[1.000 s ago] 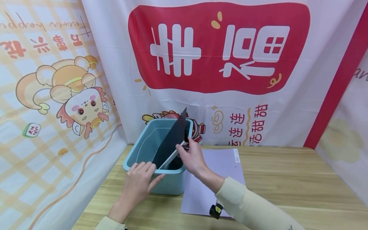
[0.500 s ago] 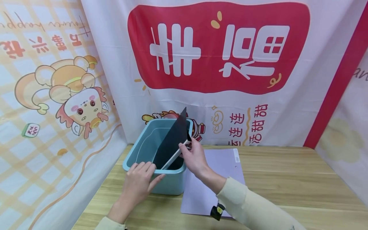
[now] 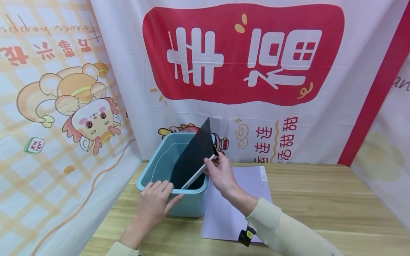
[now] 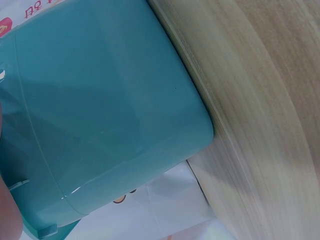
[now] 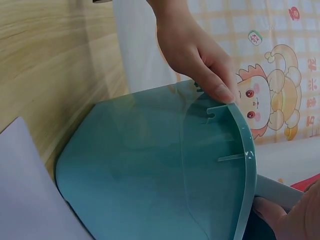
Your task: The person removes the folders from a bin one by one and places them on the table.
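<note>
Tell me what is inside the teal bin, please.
A dark flat panel leans inside the bin, its lower end in, its top above the rim. The right hand holds it. The panel hides the bin's floor.

The lower end of the dark tablet (image 3: 193,158) is hidden inside the teal bin (image 3: 189,204). In the left wrist view the left hand (image 4: 9,212) is only a blur at the edge. The right wrist view cuts off the right hand (image 5: 295,217), and the purple sheet (image 5: 30,200).
</note>
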The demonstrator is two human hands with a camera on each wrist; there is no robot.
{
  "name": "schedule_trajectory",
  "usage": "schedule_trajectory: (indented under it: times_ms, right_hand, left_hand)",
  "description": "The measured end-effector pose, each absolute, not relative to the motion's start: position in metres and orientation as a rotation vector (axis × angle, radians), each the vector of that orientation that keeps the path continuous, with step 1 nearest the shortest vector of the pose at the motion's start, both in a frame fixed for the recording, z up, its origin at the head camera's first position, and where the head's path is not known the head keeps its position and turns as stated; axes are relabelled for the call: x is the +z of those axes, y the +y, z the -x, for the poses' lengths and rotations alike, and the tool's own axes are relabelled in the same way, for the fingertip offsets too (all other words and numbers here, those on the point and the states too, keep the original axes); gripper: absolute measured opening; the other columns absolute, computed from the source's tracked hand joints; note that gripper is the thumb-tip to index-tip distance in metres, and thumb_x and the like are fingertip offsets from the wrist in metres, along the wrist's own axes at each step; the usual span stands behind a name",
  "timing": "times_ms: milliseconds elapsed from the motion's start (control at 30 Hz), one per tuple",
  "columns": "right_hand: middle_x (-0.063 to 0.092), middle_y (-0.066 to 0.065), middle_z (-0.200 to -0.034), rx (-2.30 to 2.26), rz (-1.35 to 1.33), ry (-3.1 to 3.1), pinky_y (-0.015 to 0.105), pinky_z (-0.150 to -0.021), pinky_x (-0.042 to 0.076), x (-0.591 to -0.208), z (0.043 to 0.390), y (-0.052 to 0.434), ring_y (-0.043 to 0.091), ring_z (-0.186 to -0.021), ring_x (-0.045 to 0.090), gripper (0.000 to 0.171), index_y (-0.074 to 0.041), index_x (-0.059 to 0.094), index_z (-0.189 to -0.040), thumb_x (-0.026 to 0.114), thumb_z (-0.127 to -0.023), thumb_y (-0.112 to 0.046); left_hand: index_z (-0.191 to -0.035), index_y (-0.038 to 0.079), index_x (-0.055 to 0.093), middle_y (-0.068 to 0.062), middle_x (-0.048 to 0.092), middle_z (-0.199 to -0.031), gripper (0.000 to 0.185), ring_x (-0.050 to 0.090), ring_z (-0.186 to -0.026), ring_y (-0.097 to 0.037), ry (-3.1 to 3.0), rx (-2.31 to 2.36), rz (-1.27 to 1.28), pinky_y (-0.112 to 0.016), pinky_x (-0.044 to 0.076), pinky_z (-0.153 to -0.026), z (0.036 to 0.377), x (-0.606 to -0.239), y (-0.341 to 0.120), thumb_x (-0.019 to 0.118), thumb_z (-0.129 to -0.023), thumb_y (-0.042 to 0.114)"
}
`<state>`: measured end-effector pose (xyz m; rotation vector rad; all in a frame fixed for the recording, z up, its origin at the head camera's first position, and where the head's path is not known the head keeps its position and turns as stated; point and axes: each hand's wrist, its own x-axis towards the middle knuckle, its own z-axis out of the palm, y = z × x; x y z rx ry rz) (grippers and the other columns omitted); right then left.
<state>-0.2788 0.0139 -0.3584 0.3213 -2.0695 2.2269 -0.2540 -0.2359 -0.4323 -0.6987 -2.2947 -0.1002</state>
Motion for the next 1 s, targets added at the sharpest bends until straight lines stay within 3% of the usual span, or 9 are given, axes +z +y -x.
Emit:
schedule_trajectory:
  times_ms: [200, 433, 667, 1000]
  right_hand:
    - [0.058, 0.024, -0.122, 2.235, -0.326, -2.038, 0.043, -0.089, 0.056, -0.355, 0.279, 0.021, 0.037, -0.117, 0.064, 0.02, 0.003, 0.053, -0.119, 0.057, -0.105, -0.011]
    - [0.058, 0.023, -0.126, 2.247, -0.309, -2.036, 0.041, -0.089, 0.057, -0.351, 0.277, 0.029, 0.035, -0.119, 0.064, 0.026, 0.002, 0.053, -0.126, 0.058, -0.105, -0.013]
    - [0.058, 0.023, -0.12, 2.295, -0.309, -1.967, 0.04, -0.086, 0.058, -0.347, 0.277, 0.037, 0.034, -0.117, 0.065, 0.019, 0.003, 0.053, -0.117, 0.058, -0.105, -0.011]
    - [0.057, 0.023, -0.122, 2.308, -0.392, -1.918, 0.039, -0.088, 0.057, -0.342, 0.279, 0.048, 0.033, -0.119, 0.063, 0.029, 0.002, 0.052, -0.132, 0.057, -0.105, -0.009]
  left_hand:
    - [-0.082, 0.02, 0.049, 0.01, 0.041, -0.073, 0.045, 0.04, -0.066, -0.011, -2.3, -0.085, 0.692, -0.03, 0.035, -0.064, 0.254, -0.433, -0.236, 0.053, -0.1, 0.061]
    - [-0.081, 0.02, 0.048, 0.01, 0.039, -0.072, 0.045, 0.039, -0.065, -0.011, -2.295, -0.093, 0.695, -0.03, 0.033, -0.064, 0.254, -0.432, -0.236, 0.054, -0.1, 0.06]
    - [-0.08, 0.02, 0.048, 0.01, 0.038, -0.072, 0.045, 0.039, -0.065, -0.011, -2.298, -0.09, 0.698, -0.029, 0.033, -0.063, 0.254, -0.434, -0.236, 0.054, -0.1, 0.06]
    - [-0.08, 0.019, 0.048, 0.01, 0.037, -0.072, 0.046, 0.038, -0.065, -0.011, -2.283, -0.093, 0.701, -0.029, 0.032, -0.063, 0.254, -0.433, -0.236, 0.053, -0.1, 0.06]
